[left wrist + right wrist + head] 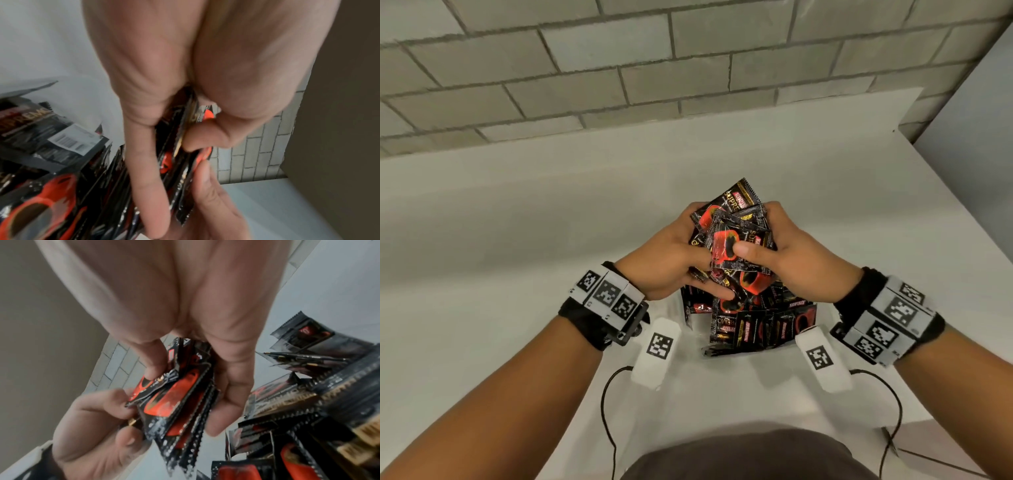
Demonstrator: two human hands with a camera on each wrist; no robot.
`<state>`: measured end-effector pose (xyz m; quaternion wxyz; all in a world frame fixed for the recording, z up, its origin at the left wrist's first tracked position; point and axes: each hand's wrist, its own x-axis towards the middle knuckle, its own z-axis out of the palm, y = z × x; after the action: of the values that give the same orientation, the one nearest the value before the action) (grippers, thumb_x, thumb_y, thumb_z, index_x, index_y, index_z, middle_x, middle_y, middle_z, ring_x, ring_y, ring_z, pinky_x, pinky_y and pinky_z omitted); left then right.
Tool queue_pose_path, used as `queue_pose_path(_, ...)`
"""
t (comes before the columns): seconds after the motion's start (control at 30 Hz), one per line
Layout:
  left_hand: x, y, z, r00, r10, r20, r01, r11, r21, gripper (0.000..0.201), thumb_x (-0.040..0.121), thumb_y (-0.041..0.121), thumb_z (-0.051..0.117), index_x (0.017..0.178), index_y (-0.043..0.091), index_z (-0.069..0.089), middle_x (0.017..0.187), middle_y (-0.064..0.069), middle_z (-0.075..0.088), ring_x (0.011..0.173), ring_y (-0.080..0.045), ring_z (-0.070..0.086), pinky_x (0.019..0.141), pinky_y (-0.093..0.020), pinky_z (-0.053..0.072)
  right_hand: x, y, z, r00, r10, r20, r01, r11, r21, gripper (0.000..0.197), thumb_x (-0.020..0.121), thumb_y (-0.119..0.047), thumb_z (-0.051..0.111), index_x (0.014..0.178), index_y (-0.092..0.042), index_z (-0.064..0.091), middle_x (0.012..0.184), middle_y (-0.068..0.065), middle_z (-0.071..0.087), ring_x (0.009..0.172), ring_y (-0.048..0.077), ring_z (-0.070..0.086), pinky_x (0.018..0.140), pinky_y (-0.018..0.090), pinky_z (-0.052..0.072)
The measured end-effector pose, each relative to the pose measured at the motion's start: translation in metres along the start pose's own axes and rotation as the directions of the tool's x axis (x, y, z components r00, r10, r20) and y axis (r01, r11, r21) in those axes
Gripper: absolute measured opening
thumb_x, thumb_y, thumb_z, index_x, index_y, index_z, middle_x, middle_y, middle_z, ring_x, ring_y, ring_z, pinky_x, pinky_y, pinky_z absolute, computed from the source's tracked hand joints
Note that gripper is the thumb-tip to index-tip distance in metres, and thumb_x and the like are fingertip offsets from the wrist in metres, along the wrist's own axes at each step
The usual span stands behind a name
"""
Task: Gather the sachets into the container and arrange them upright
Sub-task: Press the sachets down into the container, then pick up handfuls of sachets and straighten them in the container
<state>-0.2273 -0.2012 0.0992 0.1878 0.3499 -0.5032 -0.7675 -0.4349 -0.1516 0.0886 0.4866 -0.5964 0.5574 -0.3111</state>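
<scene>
— How do the hands sit?

— Both are raised over the white table point(517, 240), facing each other. The left hand point(664, 263) curls its fingers round one side of a bundle of coffee sachets point(732, 233), and the right hand point(787, 253) clamps the other side, thumb pressed flat on the front sachet. The wrist views show both sets of fingers wrapped round the same stack, its edges fanned out.

— What do the sachets look like?

— Black foil with a red cup picture, gold lettering and serrated ends. The held ones stand roughly on edge, one corner poking out above the fingers.

— And the container?

— A clear container point(688, 318) sits on the table just beneath the hands; its walls are hard to make out. More sachets point(756, 325) fill it, some leaning, some lying across each other.
</scene>
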Motion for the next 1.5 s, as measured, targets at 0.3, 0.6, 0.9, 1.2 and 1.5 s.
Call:
queue_pose_path(0.3,0.010,0.002,0.018,0.997,-0.072,-0.033,0.074,0.996,0.043,0.049,0.087,0.037,0.071,0.129,0.015,0.060,0.111,-0.012,0.075,0.092,-0.035,0.076,0.060,-0.042,0.063,-0.006,-0.005,0.009,0.989,-0.148,0.016,0.148,0.988,-0.047,0.090,0.086,-0.025,0.077,0.155,-0.027,0.018,0.142,-0.008,0.050,0.129,0.000,0.052,0.105,0.019,0.045)
queue_pose_path(0.6,0.004,-0.007,0.000,0.994,0.072,-0.085,-0.066,0.995,0.071,0.036,0.092,0.010,0.071,0.127,0.006,0.061,0.113,-0.019,0.073,0.091,-0.040,0.075,0.051,-0.049,0.061,-0.010,-0.012,0.009,0.991,-0.137,0.003,0.135,0.975,-0.179,0.076,0.091,-0.062,0.053,0.156,-0.038,0.020,0.140,-0.013,0.053,0.121,-0.006,0.054,0.101,0.026,0.045)
queue_pose_path(0.9,-0.046,-0.008,-0.063,0.932,0.164,-0.323,-0.108,0.977,0.186,0.034,0.089,0.009,0.073,0.121,0.004,0.064,0.102,-0.020,0.076,0.072,-0.040,0.075,0.049,-0.045,0.060,-0.017,0.008,-0.012,0.978,-0.150,-0.148,0.085,0.924,-0.373,0.013,0.093,-0.018,0.069,0.101,-0.028,0.073,0.091,-0.012,0.069,0.085,0.005,0.063,0.083,0.031,0.054)
queue_pose_path(1.2,-0.078,-0.010,-0.095,0.852,0.225,-0.472,-0.174,0.973,0.150,0.037,0.085,0.016,0.071,0.121,0.008,0.063,0.110,-0.017,0.075,0.083,-0.043,0.075,0.053,-0.048,0.060,0.041,-0.009,0.073,0.957,0.108,0.268,0.096,0.756,-0.648,0.068,0.085,-0.052,0.071,0.138,-0.016,0.049,0.116,0.000,0.064,0.100,0.014,0.060,0.087,0.030,0.050)
queue_pose_path(1.5,-0.077,-0.022,-0.094,0.863,0.183,-0.471,-0.143,0.982,0.120,0.044,0.085,0.015,0.072,0.126,0.007,0.061,0.109,-0.016,0.076,0.084,-0.044,0.076,0.055,-0.049,0.060,0.051,-0.006,0.080,0.940,0.186,0.286,0.007,0.828,-0.561,0.027,0.090,-0.026,0.073,0.112,-0.014,0.061,0.086,-0.002,0.068,0.066,0.009,0.059,0.060,0.020,0.049)
